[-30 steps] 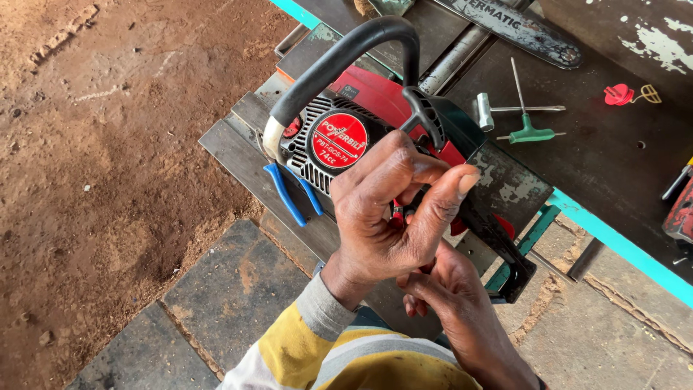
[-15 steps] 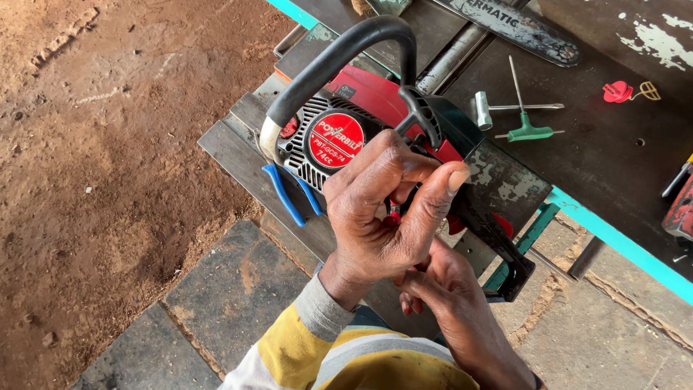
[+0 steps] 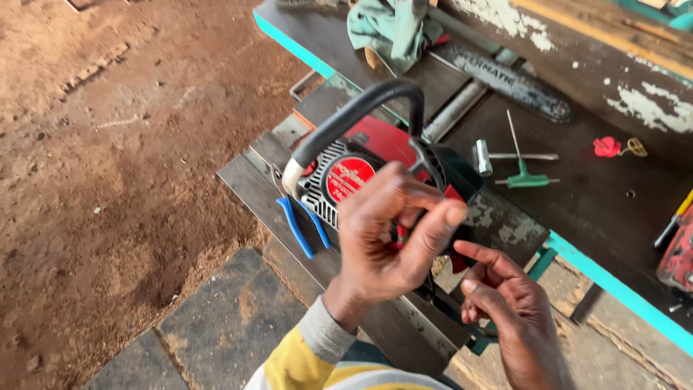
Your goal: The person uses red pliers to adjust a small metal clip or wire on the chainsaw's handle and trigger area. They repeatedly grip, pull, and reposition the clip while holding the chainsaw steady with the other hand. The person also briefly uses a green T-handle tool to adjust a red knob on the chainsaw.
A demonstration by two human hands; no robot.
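A red and black chainsaw body (image 3: 381, 141) with a curved black front handle (image 3: 346, 119) lies on the edge of a dark workbench (image 3: 599, 217). My left hand (image 3: 390, 235) is curled over its top rear, thumb and fingers pinched on a small part there; a bit of red shows between the fingers. My right hand (image 3: 505, 310) hovers just to the right of the saw's rear, index finger stretched out, other fingers loosely bent, nothing visible in it. Blue-handled pliers (image 3: 299, 225) lie beside the saw's left side.
On the bench lie a green T-handle wrench (image 3: 525, 178), a metal socket wrench (image 3: 482, 156), a detached guide bar (image 3: 509, 81), a greenish cloth (image 3: 390, 29) and a small red piece (image 3: 606, 146). Another red object (image 3: 678, 253) sits at the right edge. Bare dirt floor (image 3: 108, 180) lies left.
My right hand has come out from under the left hand and moved to the right, fingers now spread. The left hand stays pinched on the saw. The view has shifted.
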